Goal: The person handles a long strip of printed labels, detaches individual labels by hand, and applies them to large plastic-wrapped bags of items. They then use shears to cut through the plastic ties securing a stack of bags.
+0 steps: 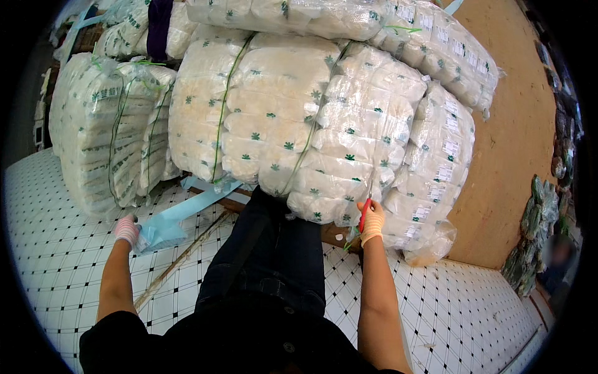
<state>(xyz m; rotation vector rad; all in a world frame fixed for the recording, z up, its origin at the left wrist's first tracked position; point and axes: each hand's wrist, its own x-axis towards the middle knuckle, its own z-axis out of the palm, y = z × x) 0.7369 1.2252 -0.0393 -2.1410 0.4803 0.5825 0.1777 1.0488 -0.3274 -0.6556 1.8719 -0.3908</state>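
My right hand [373,222], in an orange-and-white striped knit glove, is closed round the red handles of a pair of scissors [364,217]. Their thin blades point up along the front of a large clear-wrapped bale [367,118] of white packets with green leaf marks. Low on the left, my left hand [128,230], in a pink-and-white striped glove, is closed at the near end of a light blue plastic strip [171,229]. That strip runs back to the foot of the bales. Green cord [223,109] is tied round the neighbouring bale.
More wrapped bales stand at the left [93,131] and lie on top [293,15]. A brown board [517,124] is on the right, with dark plastic-wrapped bundles [529,224] beyond it. White dotted flooring [436,305] lies underfoot. A blurred person [556,265] is at the far right.
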